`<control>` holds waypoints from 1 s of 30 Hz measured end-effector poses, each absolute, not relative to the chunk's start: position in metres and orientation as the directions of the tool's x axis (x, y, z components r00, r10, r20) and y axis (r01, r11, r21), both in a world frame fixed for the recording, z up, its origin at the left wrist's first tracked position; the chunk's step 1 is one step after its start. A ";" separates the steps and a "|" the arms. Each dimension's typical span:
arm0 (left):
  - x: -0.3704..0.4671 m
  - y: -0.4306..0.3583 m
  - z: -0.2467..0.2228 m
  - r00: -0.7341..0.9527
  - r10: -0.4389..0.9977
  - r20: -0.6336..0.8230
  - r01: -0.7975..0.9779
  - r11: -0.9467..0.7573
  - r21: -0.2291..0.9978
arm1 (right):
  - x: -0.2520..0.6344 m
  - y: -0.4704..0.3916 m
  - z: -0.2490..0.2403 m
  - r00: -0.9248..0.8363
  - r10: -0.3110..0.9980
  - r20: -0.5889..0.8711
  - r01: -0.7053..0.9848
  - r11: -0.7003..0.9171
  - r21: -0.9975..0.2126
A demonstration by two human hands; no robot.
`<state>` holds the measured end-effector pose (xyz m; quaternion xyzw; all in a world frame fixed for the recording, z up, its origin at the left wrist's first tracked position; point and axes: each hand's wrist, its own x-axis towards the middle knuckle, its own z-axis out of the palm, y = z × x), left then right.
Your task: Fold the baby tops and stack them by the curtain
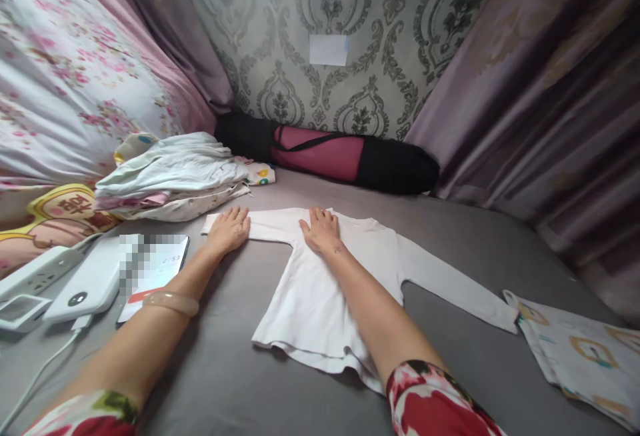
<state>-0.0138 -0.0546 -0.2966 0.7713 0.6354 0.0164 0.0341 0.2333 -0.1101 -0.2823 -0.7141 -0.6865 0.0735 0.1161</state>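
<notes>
A small white long-sleeved shirt (325,289) is spread out on the grey sheet (225,369), its sleeves reaching to both sides. On the left sleeve, near the cuff, my left hand (231,228) lies flat with its fingers stretched out. My right hand (321,229) rests palm down on the upper body of the shirt, close to the shoulder and collar, fingers spread. Neither hand grips the cloth. My right forearm crosses over the shirt and hides part of its front and hem. The right sleeve slants down to a folded patterned cloth (585,356).
Piled clothes (175,173) lie at the back left. A phone (155,269), a white power bank (95,279) with a cable, and a power strip (43,273) are at left. A black and red long bag (320,156) lies along the wall.
</notes>
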 end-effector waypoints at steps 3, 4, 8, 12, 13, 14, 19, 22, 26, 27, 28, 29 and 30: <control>-0.014 -0.058 -0.299 0.189 0.977 0.095 0.979 -0.195 0.057 | 0.246 -0.110 -0.284 -0.019 0.994 0.103 0.964 0.046 -0.262; -0.012 -0.061 -0.299 0.201 0.969 0.141 0.976 -0.210 0.051 | 0.250 -0.109 -0.285 -0.029 0.994 0.107 0.962 0.057 -0.268; -0.007 -0.072 -0.293 0.243 0.925 0.292 0.960 -0.272 0.061 | 0.259 -0.105 -0.279 -0.063 0.998 0.014 0.927 0.064 -0.369; -0.005 -0.082 -0.287 0.227 0.874 0.429 0.953 -0.291 0.088 | 0.280 -0.121 -0.260 -0.013 0.998 0.065 0.796 0.050 -0.603; -0.005 -0.086 -0.285 0.226 0.872 0.434 0.953 -0.291 0.088 | 0.289 -0.132 -0.256 0.028 0.994 0.108 0.758 0.049 -0.650; -0.004 -0.089 -0.283 0.221 0.877 0.427 0.956 -0.282 0.084 | 0.299 -0.146 -0.252 0.072 0.988 0.135 0.723 0.041 -0.690; 0.005 -0.120 -0.266 0.157 0.963 0.221 0.981 -0.179 0.080 | 0.362 -0.244 -0.247 0.246 0.969 -0.002 0.573 -0.147 -0.806; 0.008 -0.149 -0.256 0.224 0.972 -0.073 0.957 -0.205 0.204 | 0.386 -0.303 -0.251 0.315 0.939 -0.135 0.567 -0.300 -0.767; 0.010 -0.193 -0.252 0.396 0.895 -0.205 0.869 -0.293 0.400 | 0.383 -0.357 -0.254 0.284 0.930 -0.233 0.708 -0.368 -0.603; 0.011 -0.203 -0.252 0.421 0.884 -0.203 0.849 -0.306 0.430 | 0.377 -0.366 -0.253 0.279 0.934 -0.221 0.755 -0.356 -0.551; 0.013 -0.213 -0.251 0.437 0.877 -0.199 0.835 -0.314 0.452 | 0.371 -0.374 -0.251 0.282 0.937 -0.204 0.793 -0.348 -0.500; 0.015 -0.222 -0.251 0.444 0.874 -0.198 0.827 -0.314 0.466 | 0.363 -0.380 -0.248 0.293 0.936 -0.195 0.819 -0.351 -0.454; 0.018 -0.229 -0.251 0.443 0.875 -0.196 0.823 -0.311 0.475 | 0.356 -0.385 -0.246 0.310 0.930 -0.195 0.835 -0.365 -0.412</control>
